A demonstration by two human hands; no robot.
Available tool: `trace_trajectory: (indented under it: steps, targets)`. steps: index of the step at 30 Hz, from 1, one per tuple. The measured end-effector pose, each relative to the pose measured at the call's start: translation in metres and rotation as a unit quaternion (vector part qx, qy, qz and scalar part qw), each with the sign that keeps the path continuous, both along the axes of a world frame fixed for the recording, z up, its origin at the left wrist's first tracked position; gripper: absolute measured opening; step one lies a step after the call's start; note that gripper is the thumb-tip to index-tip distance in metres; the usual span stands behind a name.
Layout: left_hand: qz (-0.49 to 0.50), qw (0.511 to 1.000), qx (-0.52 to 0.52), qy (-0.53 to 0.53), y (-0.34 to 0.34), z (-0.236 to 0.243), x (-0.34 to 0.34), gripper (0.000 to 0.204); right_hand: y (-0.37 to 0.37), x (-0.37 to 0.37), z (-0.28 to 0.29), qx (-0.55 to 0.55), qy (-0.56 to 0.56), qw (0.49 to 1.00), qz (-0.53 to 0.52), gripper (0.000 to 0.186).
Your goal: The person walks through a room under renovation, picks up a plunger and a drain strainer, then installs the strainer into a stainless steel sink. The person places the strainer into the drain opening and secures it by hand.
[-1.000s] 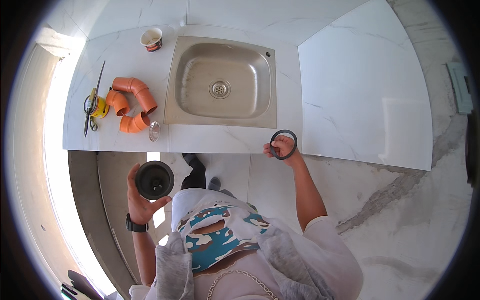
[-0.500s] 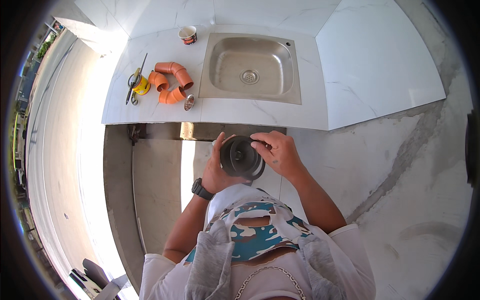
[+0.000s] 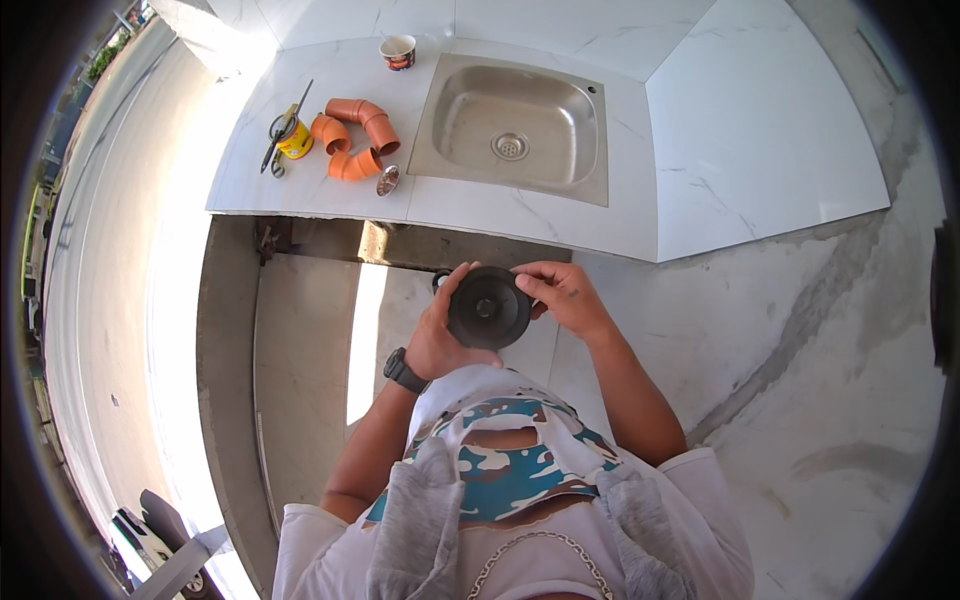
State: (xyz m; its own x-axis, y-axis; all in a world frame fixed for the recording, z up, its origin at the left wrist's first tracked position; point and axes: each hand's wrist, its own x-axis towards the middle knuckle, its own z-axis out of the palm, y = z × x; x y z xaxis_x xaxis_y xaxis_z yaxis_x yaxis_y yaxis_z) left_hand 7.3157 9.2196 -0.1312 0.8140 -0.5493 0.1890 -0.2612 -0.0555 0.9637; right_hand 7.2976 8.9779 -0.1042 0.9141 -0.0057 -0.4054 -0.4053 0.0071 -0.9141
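Note:
A black round drain fitting [image 3: 488, 325], cup-shaped with a small knob at its centre, is held in front of my body, its open face toward me. My left hand [image 3: 441, 338] wraps round its left side, the thumb below and the fingers along the upper edge. A black watch sits on that wrist. My right hand [image 3: 570, 298] is closed at the upper right rim, with thumb and forefinger pinching the edge. The other right fingers curl underneath and are partly hidden. A small dark loop of the fitting sticks out beyond my left fingers.
Ahead, a steel sink [image 3: 598, 150] is set in the white marbled counter [image 3: 500, 212]. Orange pipe elbows [image 3: 376, 128], a yellow can [image 3: 294, 140] with a brush, a metal strainer [image 3: 389, 180] and a paper cup [image 3: 398, 52] stand left of it. An open cavity lies below the counter.
The black fitting has turned to face me more squarely, and the ring edge that stuck out at its lower right no longer shows. Both hands keep hold; the view has shifted slightly.

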Motion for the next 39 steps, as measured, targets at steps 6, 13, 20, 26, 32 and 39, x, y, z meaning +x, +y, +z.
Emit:
trace_trajectory:
  steps: [6,13,20,26,32,39]
  targets:
    - [0.0,0.996,-0.05,0.073,-0.009,-0.017,-0.003,0.139,-0.005,-0.006,-0.022,0.0,-0.027,1.0,-0.009,0.026]
    - [0.07,0.933,-0.05,0.35,0.001,-0.074,-0.004,0.09,-0.002,0.007,-0.063,-0.089,0.011,0.996,-0.015,0.023]
    - [0.122,0.827,-0.042,0.547,0.022,-0.153,0.014,0.043,0.013,0.028,-0.15,-0.066,0.106,0.991,0.044,0.023]
    - [0.08,0.782,-0.082,0.613,0.04,-0.196,0.041,0.024,0.026,0.065,-0.198,-0.146,0.086,0.979,0.111,0.024]
    - [0.098,0.803,-0.079,0.583,0.062,-0.224,0.066,0.026,0.009,0.145,-0.124,-0.194,0.115,0.93,0.29,0.023]
    - [0.199,0.864,0.056,0.459,0.06,-0.305,0.108,0.031,-0.095,0.306,-0.135,-0.399,-0.088,0.909,0.082,0.013]
